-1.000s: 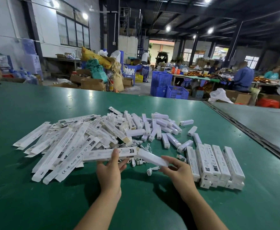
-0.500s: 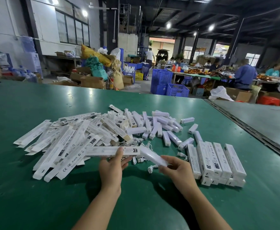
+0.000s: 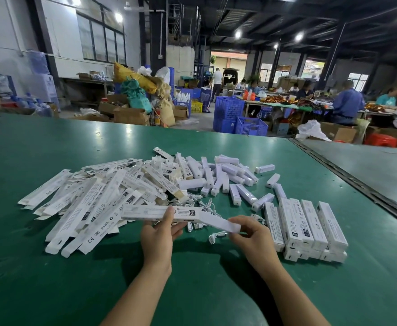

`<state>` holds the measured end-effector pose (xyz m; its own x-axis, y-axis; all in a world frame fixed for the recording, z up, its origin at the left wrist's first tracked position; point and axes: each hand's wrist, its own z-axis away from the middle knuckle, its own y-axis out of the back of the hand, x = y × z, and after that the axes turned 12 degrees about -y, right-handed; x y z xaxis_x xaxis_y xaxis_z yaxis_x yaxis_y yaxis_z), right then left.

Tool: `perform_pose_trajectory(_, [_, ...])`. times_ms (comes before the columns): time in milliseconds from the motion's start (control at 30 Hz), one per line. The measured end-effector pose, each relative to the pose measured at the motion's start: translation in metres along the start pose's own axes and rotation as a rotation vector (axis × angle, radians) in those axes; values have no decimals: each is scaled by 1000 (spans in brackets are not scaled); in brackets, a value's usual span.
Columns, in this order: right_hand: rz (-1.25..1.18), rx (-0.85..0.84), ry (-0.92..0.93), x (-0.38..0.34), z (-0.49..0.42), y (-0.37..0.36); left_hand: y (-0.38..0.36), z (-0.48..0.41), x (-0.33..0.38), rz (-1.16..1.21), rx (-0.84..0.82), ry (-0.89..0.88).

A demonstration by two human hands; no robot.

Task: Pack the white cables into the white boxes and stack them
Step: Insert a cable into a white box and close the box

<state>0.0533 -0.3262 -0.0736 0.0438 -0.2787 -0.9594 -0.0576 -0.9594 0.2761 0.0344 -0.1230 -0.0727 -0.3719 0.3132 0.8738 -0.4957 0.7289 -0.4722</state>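
My left hand (image 3: 158,234) grips a long white box (image 3: 155,212) held level above the green table (image 3: 51,278). My right hand (image 3: 251,234) pinches a white bar-shaped insert (image 3: 218,223) whose left end sits at the box's right opening. Loose white cables (image 3: 216,236) lie on the table under and just beyond my hands. To the left spreads a heap of flat unfilled white boxes (image 3: 87,203). A neat stack of packed white boxes (image 3: 308,227) stands at the right, close to my right hand.
Several short white bars (image 3: 228,180) are scattered behind the cables. A metal seam (image 3: 347,180) separates this table from a second one at the right. Beyond the far edge are blue crates (image 3: 237,118), cardboard boxes and seated people at other tables.
Both hands hold the same box and insert as before. The insert has slid slightly further left toward the box opening; the view shifted a little.
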Motion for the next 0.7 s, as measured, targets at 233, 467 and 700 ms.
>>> perform_pose_trajectory(233, [-4, -39, 37, -6, 3, -7, -8, 12, -4, -38, -197, 15])
perform_pose_trajectory(467, [-134, -57, -38, -8, 5, -17, -8, 13, -1, -9, -194, 21])
perform_pose_trajectory(700, [-338, -278, -128, -19, 14, -14, -10, 16, 0, -15, -226, 27])
